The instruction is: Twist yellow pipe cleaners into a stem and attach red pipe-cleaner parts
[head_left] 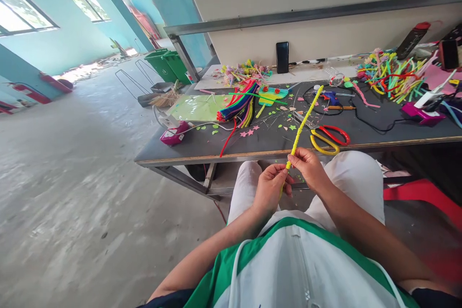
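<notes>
A long yellow pipe cleaner (pixel 305 122), thick and twisted-looking, slants up and right from my two hands, over the table's front edge. My left hand (pixel 272 185) is closed around its lower end, just above my lap. Close beside it, my right hand (pixel 306 166) pinches the same pipe cleaner slightly higher up. Just beyond my hands lie scissors (pixel 330 139) with one red and one yellow handle. A bundle of multicoloured pipe cleaners (pixel 240 101) rests on the table, with a single red pipe cleaner (pixel 228 138) hanging toward the edge.
The dark table (pixel 180 147) carries foam star cutouts (pixel 249 132), a blue glue gun (pixel 331 98), a purple power socket (pixel 175 133) and another one (pixel 422 114) at right. A phone (pixel 282 57) leans at the back. Loose pipe cleaners (pixel 397 77) pile up beside a dark bottle (pixel 413 40).
</notes>
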A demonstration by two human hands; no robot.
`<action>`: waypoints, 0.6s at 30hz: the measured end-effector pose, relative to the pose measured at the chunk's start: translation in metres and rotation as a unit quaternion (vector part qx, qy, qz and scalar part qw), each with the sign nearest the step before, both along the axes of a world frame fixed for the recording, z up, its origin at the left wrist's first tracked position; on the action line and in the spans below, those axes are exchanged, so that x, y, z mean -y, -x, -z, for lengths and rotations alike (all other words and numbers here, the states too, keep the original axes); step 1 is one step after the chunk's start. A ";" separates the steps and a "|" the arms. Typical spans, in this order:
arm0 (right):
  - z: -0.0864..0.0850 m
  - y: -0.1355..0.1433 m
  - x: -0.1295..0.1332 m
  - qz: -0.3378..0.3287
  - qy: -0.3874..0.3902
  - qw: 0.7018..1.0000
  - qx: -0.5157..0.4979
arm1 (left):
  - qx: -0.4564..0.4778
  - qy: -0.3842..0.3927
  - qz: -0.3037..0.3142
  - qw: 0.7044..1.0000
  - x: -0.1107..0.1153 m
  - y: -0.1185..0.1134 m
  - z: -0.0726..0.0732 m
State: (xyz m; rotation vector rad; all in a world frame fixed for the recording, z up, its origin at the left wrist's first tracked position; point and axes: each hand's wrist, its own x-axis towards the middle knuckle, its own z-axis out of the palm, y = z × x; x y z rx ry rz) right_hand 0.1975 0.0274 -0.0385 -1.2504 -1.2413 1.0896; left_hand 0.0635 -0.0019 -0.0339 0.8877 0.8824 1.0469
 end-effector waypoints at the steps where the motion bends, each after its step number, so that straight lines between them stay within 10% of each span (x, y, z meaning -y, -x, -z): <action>1: 0.000 0.000 0.000 0.002 -0.002 1.000 0.001 | 0.002 0.002 0.002 1.000 0.000 0.000 0.000; 18: 0.003 0.000 -0.003 -0.020 -0.042 0.993 0.106 | -0.087 -0.035 0.009 0.996 -0.008 0.002 0.016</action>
